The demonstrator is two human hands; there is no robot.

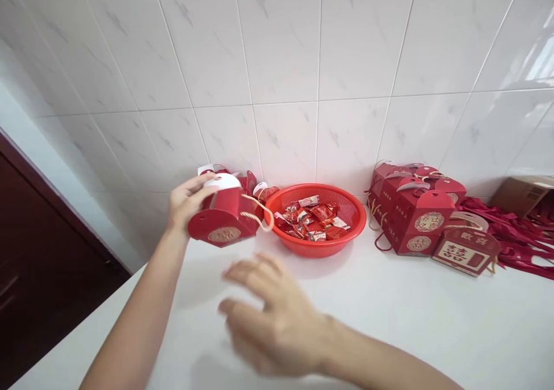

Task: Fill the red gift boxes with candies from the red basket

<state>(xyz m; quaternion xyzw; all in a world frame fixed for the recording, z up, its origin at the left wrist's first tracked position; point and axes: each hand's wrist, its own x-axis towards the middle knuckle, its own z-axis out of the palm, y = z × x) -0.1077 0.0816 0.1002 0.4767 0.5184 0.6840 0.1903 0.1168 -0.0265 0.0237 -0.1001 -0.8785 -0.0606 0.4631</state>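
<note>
Note red cardboard gift box in left hand, tilted, apparently raised over white tabletop, in front of other red boxes near tiled wall and just beside red plastic colander of wrapped sweets. Find left thumb and fingers closed on upper part, near white flap. Find right hand empty, fingers spread and half curled, blurred, apart from box.

Recommend light, even pressure, to avoid creasing card. Steady body rather than flap alone; keep base as level as possible. Keep twisted cord handle clear of colander rim, to avoid snagging. Cannot tell whether already touching.

Record deep red faces, curved front edge, round pale-gold medallion, white inner side on flap, cream cord looping towards colander. Cannot confirm whether filled or fully closed.
</note>
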